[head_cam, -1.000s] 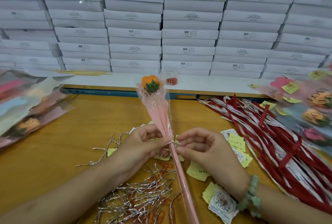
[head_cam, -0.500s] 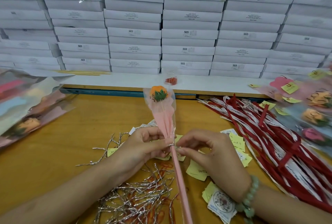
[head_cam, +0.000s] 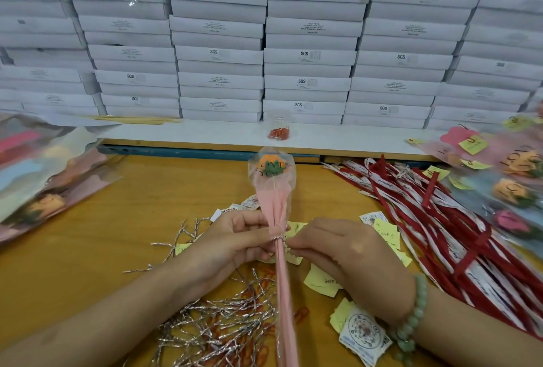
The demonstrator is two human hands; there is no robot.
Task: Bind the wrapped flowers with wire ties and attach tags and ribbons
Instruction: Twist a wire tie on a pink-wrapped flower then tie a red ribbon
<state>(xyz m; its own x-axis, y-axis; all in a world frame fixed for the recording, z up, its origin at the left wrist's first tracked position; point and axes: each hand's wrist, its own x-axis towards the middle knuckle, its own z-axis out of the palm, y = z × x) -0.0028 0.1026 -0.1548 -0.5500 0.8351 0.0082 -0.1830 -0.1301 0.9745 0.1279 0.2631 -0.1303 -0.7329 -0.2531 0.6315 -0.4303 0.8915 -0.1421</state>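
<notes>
Now | our left hand (head_cam: 235, 237) pinches the wrapped flower (head_cam: 273, 187) at its neck, mid-table | right hand (head_cam: 346, 255) pinches the wire tie (head_cam: 279, 238) ends | risk: loosening either pinch could let it unwind, slackening the wrap.

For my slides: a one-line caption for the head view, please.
The left hand holds the pink-wrapped flower while the right hand pinches the wire tie round its stem.

Bright, even overhead light, soft shadows; wide-angle bending and blur at the edges (centre sharper).
</notes>
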